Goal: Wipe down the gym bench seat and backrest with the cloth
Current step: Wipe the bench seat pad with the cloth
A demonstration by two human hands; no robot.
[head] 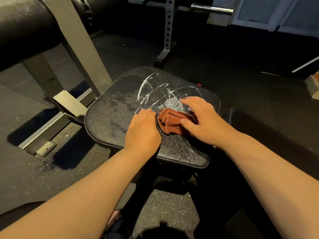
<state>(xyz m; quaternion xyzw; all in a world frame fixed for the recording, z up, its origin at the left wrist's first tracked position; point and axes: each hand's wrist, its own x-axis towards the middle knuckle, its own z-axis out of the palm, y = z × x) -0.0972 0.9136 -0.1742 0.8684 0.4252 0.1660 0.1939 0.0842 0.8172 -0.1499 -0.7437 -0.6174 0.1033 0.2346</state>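
— So, where's the rust-orange crumpled cloth (172, 120)?
— Bunched on the black padded vinyl bench seat (110, 118), towards its right side, under the right hand (202, 118). Thumb and fingers are curled round it, gripping.
— And the left hand (143, 130)?
— Flat on the pad just beside the cloth, fingers straight, holding nothing.
— Those white chalky smears (150, 90)?
— On the seat's far half, just beyond both hands. The dark backrest pad (259, 128) lies right of the seat, a narrow gap between them.
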